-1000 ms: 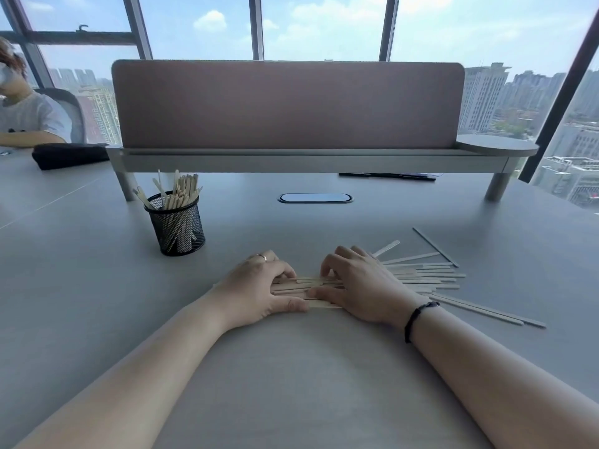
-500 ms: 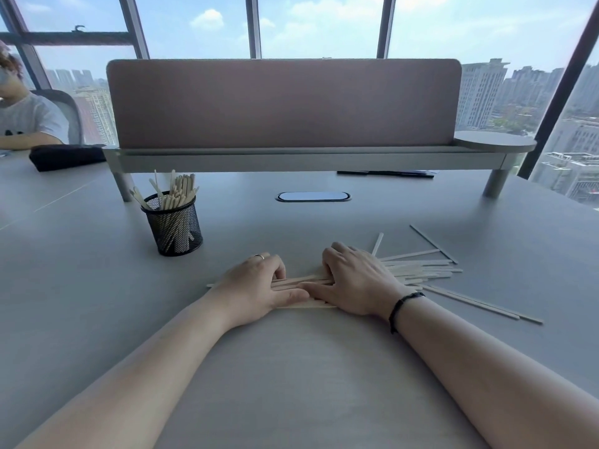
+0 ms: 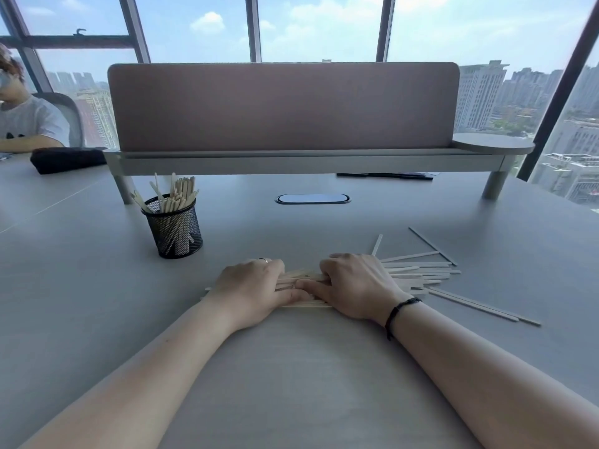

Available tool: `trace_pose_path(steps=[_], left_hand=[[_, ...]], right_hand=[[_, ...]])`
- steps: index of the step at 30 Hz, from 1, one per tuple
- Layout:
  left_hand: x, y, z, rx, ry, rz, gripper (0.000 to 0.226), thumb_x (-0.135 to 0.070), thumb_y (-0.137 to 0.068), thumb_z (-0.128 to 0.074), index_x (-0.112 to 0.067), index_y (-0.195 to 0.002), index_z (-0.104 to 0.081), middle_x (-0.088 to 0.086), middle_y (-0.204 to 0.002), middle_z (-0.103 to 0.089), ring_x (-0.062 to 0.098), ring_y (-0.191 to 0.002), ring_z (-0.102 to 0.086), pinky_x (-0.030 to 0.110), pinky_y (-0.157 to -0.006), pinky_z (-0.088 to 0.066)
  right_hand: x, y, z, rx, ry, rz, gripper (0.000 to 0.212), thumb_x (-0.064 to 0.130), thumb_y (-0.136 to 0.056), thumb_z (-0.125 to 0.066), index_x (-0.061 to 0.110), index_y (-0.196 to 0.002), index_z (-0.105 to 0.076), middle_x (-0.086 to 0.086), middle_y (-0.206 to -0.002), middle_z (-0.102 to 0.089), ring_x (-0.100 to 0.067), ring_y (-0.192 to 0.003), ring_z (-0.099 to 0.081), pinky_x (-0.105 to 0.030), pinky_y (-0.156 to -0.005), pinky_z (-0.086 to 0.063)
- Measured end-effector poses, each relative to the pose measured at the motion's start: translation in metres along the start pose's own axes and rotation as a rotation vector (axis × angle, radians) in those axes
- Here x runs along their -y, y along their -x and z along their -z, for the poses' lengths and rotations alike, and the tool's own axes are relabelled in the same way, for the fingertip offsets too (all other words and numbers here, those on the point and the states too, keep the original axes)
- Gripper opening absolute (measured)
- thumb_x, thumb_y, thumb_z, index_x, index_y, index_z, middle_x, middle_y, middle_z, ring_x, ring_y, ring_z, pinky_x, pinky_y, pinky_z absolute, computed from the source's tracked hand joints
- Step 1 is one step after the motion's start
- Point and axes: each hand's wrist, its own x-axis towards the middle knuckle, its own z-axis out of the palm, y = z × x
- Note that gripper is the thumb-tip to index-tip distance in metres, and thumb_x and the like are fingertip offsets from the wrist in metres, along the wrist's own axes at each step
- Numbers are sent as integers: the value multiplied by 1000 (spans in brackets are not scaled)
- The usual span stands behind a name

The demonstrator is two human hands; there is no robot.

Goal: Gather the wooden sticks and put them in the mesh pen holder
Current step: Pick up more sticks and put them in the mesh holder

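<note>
Both hands (image 3: 304, 286) lie atop the wooden sticks (image 3: 418, 273)

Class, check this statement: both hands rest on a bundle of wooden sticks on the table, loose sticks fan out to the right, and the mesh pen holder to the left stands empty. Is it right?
One detail is wrong: the mesh pen holder is not empty. The head view shows sticks already standing in it. The rest holds: the left hand and right hand press on the wooden sticks, which fan out rightward on the table.
</note>
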Motion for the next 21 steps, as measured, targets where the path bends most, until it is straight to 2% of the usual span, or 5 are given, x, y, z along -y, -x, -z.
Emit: trace_pose_path(steps=[5, 10, 13, 15, 21], left_hand=[[-2, 1, 2, -89, -56, -34, 71, -91, -72, -36, -20, -71, -33, -5, -66, -46, 23, -67, -47, 35, -58, -31], [3, 0, 2, -201, -89, -74, 86, -101, -59, -25, -16, -65, -39, -4, -60, -44, 23, -58, -45, 34, -51, -24], [5, 0, 0, -252, -92, -83, 86, -97, -61, -26, -14, -66, -45, -5, -60, -42, 26, -57, -49, 33, -52, -28], [5, 0, 1, -268, -83, -79, 82, -94, -65, -30, -14, -66, -44, -5, -60, -41, 29, -59, -54, 33, -53, -30], [3, 2, 12, -236, -54, -21, 60, -75, -81, -55, -18, -72, -39, -5, -59, -41, 29, -61, -46, 35, -56, -30]], right_hand=[[2, 1, 6, -20, 36, -7, 68, 80, -88, -31, 16, -67, -43, -4, -75, -65, -33, -76, -62, -36, -57, -31], [7, 1, 11, -75, 33, -18, 70, 86, -78, -33, 17, -68, -39, -8, -70, -65, -38, -73, -64, -36, -55, -31], [8, 1, 12, -103, 16, -30, 70, 86, -77, -35, 17, -73, -40, -8, -66, -63, -39, -71, -63, -37, -53, -34], [8, 1, 11, -114, 11, -26, 70, 88, -77, -34, 18, -74, -41, -6, -64, -62, -38, -68, -63, -37, -52, -36], [3, 1, 13, -93, 57, -35, 72, 90, -76, -28, 19, -77, -43, -4, -69, -64, -35, -70, -63, -36, -53, -34]])
